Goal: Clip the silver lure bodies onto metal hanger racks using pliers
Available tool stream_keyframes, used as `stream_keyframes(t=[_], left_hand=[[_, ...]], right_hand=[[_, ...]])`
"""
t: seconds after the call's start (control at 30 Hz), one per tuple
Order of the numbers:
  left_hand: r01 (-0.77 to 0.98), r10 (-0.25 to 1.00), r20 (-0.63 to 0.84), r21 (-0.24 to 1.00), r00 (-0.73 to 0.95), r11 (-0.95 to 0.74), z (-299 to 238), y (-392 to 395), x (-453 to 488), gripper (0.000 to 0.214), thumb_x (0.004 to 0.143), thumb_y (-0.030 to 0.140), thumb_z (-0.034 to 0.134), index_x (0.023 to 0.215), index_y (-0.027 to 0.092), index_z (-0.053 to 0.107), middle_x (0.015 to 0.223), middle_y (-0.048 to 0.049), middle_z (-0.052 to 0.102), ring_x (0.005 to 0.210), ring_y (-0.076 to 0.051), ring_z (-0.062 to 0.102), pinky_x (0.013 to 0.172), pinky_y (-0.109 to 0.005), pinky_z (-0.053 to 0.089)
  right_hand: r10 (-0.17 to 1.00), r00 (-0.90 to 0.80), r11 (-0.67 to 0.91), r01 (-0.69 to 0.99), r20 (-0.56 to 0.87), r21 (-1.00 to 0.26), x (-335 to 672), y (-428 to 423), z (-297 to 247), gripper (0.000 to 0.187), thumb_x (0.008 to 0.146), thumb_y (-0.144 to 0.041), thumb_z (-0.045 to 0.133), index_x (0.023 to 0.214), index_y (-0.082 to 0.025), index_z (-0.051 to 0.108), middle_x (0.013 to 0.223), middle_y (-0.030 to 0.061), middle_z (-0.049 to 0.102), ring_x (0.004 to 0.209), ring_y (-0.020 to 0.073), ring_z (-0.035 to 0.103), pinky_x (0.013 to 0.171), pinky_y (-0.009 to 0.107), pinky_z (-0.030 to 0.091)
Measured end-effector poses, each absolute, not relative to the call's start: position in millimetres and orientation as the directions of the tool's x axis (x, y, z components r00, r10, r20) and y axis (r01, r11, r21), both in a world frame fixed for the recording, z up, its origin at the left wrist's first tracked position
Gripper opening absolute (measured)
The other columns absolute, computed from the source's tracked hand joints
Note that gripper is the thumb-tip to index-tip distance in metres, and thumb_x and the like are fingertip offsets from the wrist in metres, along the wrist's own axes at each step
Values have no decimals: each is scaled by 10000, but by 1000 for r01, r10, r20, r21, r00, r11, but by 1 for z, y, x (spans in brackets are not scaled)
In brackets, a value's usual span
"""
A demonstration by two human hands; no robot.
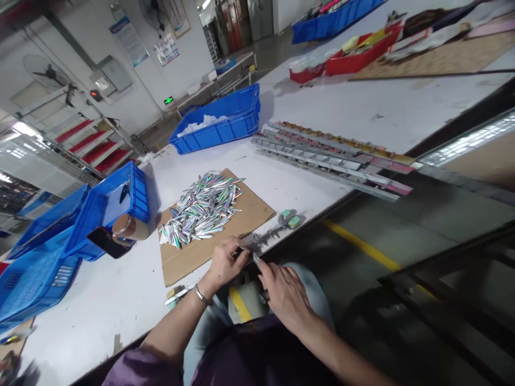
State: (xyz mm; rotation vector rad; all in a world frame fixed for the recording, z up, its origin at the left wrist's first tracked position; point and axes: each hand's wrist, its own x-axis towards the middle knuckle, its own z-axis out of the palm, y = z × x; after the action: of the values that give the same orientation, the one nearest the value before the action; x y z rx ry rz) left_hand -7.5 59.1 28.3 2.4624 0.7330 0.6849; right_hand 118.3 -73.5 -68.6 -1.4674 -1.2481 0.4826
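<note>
My left hand [225, 261] pinches a small shiny piece at the table's front edge, beside the cardboard sheet [209, 252]. My right hand [281, 289] is closed close by, its fingertips on a thin metal piece; I cannot make out exactly what it holds. On the cardboard lies a heap of several iridescent silver leaf-shaped pieces [203, 209]. A grey metal rack [273, 233] with a green pad at its end lies just beyond my fingers.
Long metal strips with coloured pieces [333, 155] lie to the right on the white table [120, 300]. Blue crates [219, 120] [108, 212] stand at the back and left; a brown tape roll [129, 228] rests beside one. Red trays [354, 56] stand far back.
</note>
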Motion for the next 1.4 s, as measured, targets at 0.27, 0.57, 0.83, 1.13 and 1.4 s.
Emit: stream_keyframes(t=[0.27, 0.57, 0.83, 1.13, 1.4], left_hand=[[400, 629, 295, 565, 719, -722, 23, 54, -9, 108, 879, 184, 622, 964, 196, 688, 863, -60, 713, 825, -198, 670, 777, -305, 513], [713, 716, 66, 57, 695, -698, 54, 122, -56, 260, 865, 18, 511, 923, 175, 710, 950, -125, 698, 942, -257, 662, 910, -385, 530], [635, 669, 229, 211, 707, -744, 57, 139, -71, 175, 867, 67, 527, 901, 196, 641, 786, -45, 650, 689, -180, 615, 714, -279, 511], [699, 721, 152, 179, 676, -693, 59, 117, -114, 163, 836, 60, 563, 814, 181, 670, 816, -96, 699, 892, -252, 658, 870, -376, 520], [455, 810, 279, 712, 515, -534, 32, 72, -70, 203, 1004, 340, 518, 980, 174, 631, 785, -38, 659, 715, -175, 642, 722, -296, 521]], right_hand=[[957, 113, -62, -819, -267, -570, 120, -63, -66, 320, 784, -479, 804, 925, -220, 678, 572, -74, 440, 463, 75, 268, 468, 234, 312], [930, 232, -14, -753, -286, -658, 112, -84, -58, 263, 798, -397, 829, 970, -236, 712, 682, 7, 576, 552, 125, 433, 480, 266, 376], [915, 307, 30, -697, -260, -716, 98, -96, -56, 319, 776, -387, 849, 1016, -236, 703, 705, -2, 635, 589, 142, 521, 535, 270, 443], [895, 275, 29, -823, -353, -568, 78, -92, -43, 360, 770, -448, 850, 981, -224, 665, 760, 12, 728, 674, 155, 664, 593, 246, 507], [857, -265, -136, -943, -441, 303, 80, -83, -49, 114, 993, -217, 585, 1046, -142, 652, 752, -17, 688, 542, 62, 632, 532, 162, 530]])
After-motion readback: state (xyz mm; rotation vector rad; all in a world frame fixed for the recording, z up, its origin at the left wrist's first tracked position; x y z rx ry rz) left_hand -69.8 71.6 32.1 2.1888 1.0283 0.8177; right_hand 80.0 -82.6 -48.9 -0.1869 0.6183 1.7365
